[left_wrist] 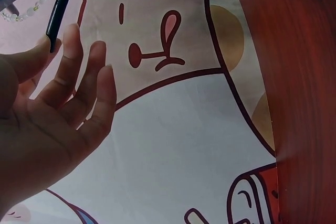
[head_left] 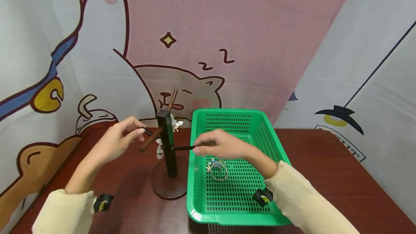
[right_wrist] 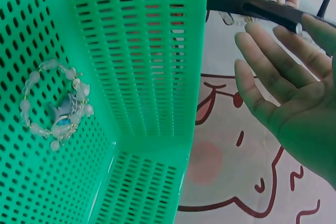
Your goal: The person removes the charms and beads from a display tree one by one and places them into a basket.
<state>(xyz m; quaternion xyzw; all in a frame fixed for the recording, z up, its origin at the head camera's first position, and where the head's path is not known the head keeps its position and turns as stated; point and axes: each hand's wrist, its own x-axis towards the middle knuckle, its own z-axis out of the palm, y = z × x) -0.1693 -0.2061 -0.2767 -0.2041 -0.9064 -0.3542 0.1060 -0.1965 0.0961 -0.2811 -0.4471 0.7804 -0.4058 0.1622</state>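
A dark wooden stand (head_left: 169, 143) with several pegs rises from a round base. My left hand (head_left: 118, 138) pinches the tip of its thin black left peg (left_wrist: 62, 9) between thumb and forefinger, other fingers spread. On the opposite side, my right hand (head_left: 224, 145) has thumb and forefinger at the tip of the right black peg (head_left: 183, 148). White beaded bracelets (head_left: 176, 123) hang on the stand, partly hidden behind its post. Inside the green basket (head_left: 238, 219), below my right hand, lie a clear beaded bracelet (right_wrist: 32, 80) and a small blue charm (right_wrist: 63, 109).
The basket stands close beside the stand's base, on a reddish-brown table (head_left: 325, 176). Two brown pegs (head_left: 151, 140) jut toward and away from me at the post's top. A printed cartoon cloth (head_left: 260, 46) hangs behind the table.
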